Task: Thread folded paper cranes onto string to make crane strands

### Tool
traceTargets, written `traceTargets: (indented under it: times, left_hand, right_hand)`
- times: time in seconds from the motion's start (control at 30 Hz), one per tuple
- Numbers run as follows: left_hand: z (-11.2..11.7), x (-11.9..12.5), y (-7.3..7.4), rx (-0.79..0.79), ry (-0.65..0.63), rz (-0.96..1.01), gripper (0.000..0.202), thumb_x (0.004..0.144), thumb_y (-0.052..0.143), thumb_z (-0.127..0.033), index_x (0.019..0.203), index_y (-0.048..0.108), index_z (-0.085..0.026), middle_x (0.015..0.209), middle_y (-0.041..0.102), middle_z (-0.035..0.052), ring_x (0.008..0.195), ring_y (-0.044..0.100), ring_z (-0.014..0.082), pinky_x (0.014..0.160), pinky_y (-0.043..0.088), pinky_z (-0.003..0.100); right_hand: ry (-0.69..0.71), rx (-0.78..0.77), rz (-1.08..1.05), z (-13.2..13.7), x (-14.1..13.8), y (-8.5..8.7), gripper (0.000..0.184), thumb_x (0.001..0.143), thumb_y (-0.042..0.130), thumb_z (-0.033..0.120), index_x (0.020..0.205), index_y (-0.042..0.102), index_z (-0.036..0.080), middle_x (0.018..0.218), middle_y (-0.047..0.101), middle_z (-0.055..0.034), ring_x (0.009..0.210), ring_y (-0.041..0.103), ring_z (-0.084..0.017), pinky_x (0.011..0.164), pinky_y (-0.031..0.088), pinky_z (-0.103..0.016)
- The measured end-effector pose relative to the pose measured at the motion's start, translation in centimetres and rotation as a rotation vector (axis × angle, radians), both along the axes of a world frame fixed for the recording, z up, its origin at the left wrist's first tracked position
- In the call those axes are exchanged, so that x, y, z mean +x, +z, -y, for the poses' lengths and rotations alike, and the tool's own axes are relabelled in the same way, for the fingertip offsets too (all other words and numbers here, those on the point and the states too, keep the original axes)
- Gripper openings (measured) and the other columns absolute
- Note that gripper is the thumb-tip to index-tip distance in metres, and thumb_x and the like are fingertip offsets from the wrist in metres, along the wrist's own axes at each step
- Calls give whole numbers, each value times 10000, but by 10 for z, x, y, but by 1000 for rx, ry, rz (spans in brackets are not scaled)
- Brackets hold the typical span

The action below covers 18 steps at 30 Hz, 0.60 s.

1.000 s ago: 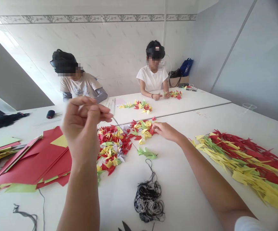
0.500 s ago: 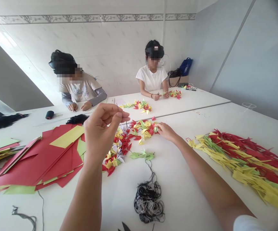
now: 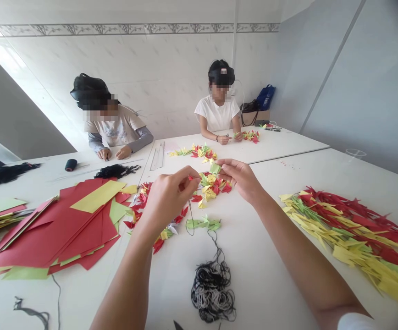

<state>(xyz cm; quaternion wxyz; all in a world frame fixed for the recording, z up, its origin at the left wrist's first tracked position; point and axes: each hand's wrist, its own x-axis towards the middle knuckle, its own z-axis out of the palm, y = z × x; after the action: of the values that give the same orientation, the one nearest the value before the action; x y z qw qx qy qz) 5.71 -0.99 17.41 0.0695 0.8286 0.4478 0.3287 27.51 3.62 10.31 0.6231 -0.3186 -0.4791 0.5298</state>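
My left hand (image 3: 176, 195) is closed in a pinch above the middle of the table. A dark thread (image 3: 191, 215) hangs below its fingers; whether a needle is between the fingertips I cannot make out. Just to the right, my right hand (image 3: 238, 178) grips a light green folded paper crane (image 3: 214, 167) between thumb and fingers. Under both hands lies a strung heap of red, yellow, green and white paper cranes (image 3: 206, 183). Nearer to me is a short row of green cranes (image 3: 204, 223), joined to a tangled bundle of black and grey thread (image 3: 212, 291).
Red, yellow and green paper sheets (image 3: 78, 229) are piled at left. Long rows of yellow, green and red cranes (image 3: 350, 233) lie at right. Black thread (image 3: 116, 170) and a dark spool (image 3: 70, 165) sit farther back. Two people (image 3: 114, 128) work across the table.
My right hand has lifted a light green crane from the heap and brought it up towards the left. My left hand has come lower and to the right, closer to it.
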Motion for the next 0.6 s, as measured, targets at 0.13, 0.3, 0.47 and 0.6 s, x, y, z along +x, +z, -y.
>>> traceTargets:
  times: [0.13, 0.3, 0.47, 0.6]
  left_hand:
    - [4, 5, 2, -4, -36, -15, 128, 899, 513, -225, 858, 633, -226, 526, 445, -71, 477, 397, 97, 514, 332, 218]
    - [10, 8, 3, -13, -53, 31, 119, 907, 510, -214, 867, 622, -226, 535, 476, -76, 475, 408, 90, 521, 351, 213]
    - [12, 9, 3, -11, -61, 44, 120, 929, 511, -236, 878, 619, -225, 550, 497, -77, 480, 411, 84, 535, 364, 207]
    - [13, 10, 3, -2, -53, 32, 126, 938, 514, -255, 885, 624, -226, 546, 484, -77, 480, 396, 87, 533, 358, 209]
  right_hand:
    - [30, 16, -54, 14, -6, 17, 312, 726, 833, 402, 963, 755, 215, 971, 741, -22, 846, 682, -135, 916, 581, -344]
    - [58, 64, -54, 23, -7, 24, 280, 762, 815, 398, 969, 752, 221, 962, 740, -18, 878, 688, -142, 918, 583, -341]
    - [67, 83, -49, 26, -9, 26, 263, 780, 804, 389, 977, 750, 223, 973, 740, -17, 900, 692, -145, 929, 581, -340]
    - [73, 77, -38, 28, -11, 27, 257, 793, 792, 381, 987, 743, 220, 988, 744, -22, 921, 697, -151, 938, 577, -343]
